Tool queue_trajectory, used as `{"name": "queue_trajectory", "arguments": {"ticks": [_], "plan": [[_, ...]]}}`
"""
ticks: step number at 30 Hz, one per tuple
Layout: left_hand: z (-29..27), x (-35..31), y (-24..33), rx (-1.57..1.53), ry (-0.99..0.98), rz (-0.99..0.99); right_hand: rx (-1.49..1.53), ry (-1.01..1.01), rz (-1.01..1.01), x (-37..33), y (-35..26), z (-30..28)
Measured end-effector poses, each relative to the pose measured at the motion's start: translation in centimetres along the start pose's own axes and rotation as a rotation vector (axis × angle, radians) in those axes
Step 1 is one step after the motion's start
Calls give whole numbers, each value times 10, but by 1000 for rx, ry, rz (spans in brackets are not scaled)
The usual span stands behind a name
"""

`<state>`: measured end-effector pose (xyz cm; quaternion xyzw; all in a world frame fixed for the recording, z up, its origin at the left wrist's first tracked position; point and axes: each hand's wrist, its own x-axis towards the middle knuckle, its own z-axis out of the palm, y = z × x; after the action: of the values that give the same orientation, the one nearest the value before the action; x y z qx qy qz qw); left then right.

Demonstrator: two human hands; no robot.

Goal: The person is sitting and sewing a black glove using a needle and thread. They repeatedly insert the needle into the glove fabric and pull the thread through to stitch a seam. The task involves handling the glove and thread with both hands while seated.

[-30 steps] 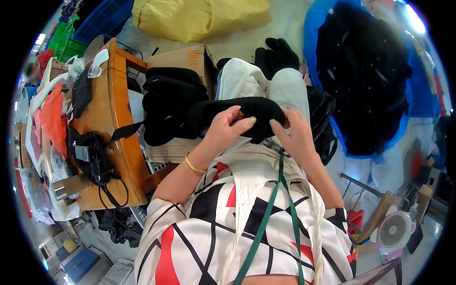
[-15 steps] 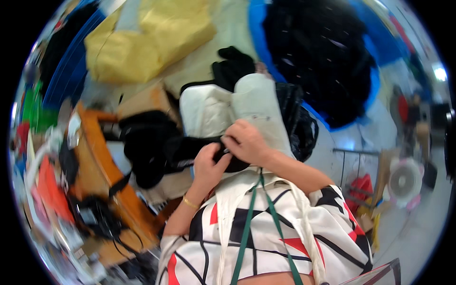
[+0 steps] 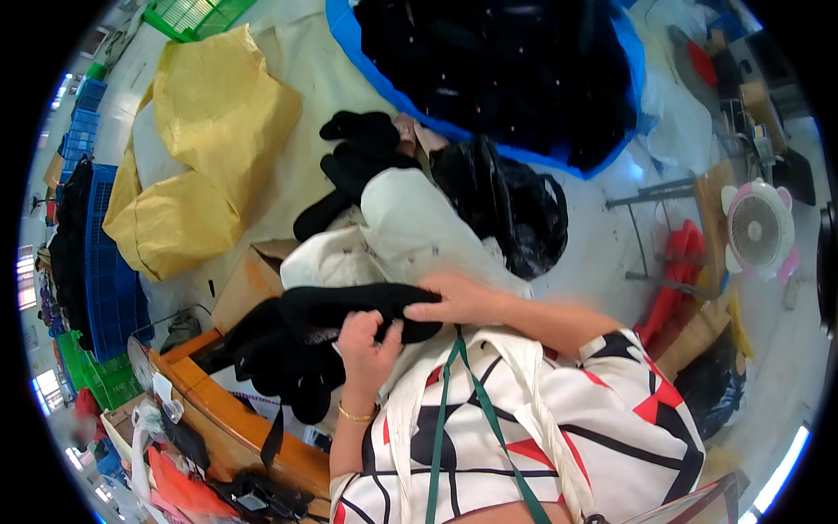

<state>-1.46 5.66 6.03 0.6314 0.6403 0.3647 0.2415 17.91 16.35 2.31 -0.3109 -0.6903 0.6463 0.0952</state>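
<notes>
A long black piece of cloth with rounded ends, like a sock or slipper (image 3: 358, 301), lies across my lap. Its lower edge is pinched by my left hand (image 3: 367, 354), a gold bracelet at that wrist. My right hand (image 3: 463, 301), slightly blurred, grips the right end with the thumb on top. Under the piece, white cloth (image 3: 419, 214) covers my knees. More black cloth pieces (image 3: 288, 362) are heaped beside my left hand. Several similar dark pieces (image 3: 358, 162) rest beyond my knees.
A blue-rimmed container (image 3: 489, 144) full of black pieces stands ahead. A black plastic bag (image 3: 515, 210) sits right of my knees, a cardboard box (image 3: 253, 279) and wooden frame (image 3: 297, 450) to the left. Farther out are a yellow sack (image 3: 209, 148) and a fan (image 3: 756, 229).
My view has turned and shifted. My left hand now pinches the lower edge, and my right hand has moved to the right end. The black piece lies more spread out between them.
</notes>
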Motion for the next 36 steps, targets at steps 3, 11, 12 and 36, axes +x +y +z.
{"name": "queue_trajectory", "arguments": {"ticks": [3,11,12,36], "plan": [[1,16,1,-2,-56,52,132,-23,52,3,10,-10],[-17,56,14,140,283,35,339,259,-3,55,-34,-99],[-20,57,13,95,319,-18,350,352,7,71,-40,-128],[-44,-180,-132,-357,1056,-1090,263,237,-3,116,18,-70]]}}
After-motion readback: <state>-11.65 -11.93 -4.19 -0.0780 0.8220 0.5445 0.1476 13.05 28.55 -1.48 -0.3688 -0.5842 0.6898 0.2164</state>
